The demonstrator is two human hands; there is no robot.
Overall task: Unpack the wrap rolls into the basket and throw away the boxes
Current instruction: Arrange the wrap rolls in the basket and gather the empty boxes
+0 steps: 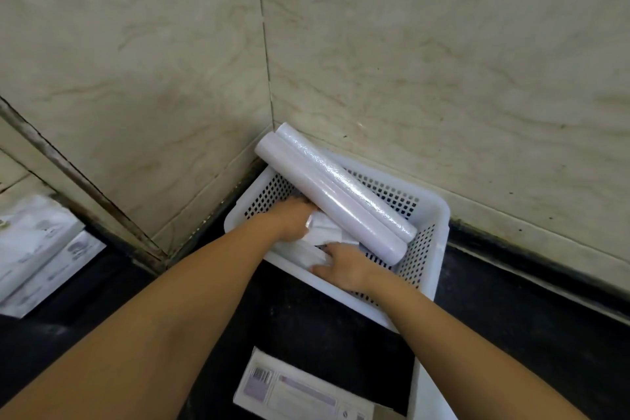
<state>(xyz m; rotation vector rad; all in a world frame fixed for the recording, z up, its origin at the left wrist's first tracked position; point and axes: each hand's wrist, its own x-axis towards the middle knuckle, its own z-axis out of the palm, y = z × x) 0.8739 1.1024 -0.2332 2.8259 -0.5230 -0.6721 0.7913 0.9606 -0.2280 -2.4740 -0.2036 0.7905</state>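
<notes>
A white perforated plastic basket (430, 215) stands in the corner of a dark counter. Two white wrap rolls (327, 194) lie side by side across it, their far ends sticking out over the rim toward the wall corner. Below the rolls lies a white crumpled wrapper or packet (324, 232) inside the basket. My left hand (289, 220) reaches into the basket and grips one end of that white packet. My right hand (344, 266) rests on its near end, fingers curled on it. A white box with a barcode (293, 392) lies on the counter at the bottom.
Beige marble-look tiled walls (443, 61) meet in a corner right behind the basket. At the far left, several white printed boxes or packs (37, 249) are stacked on the dark counter (511, 317). A white container edge (429, 399) shows at the bottom right.
</notes>
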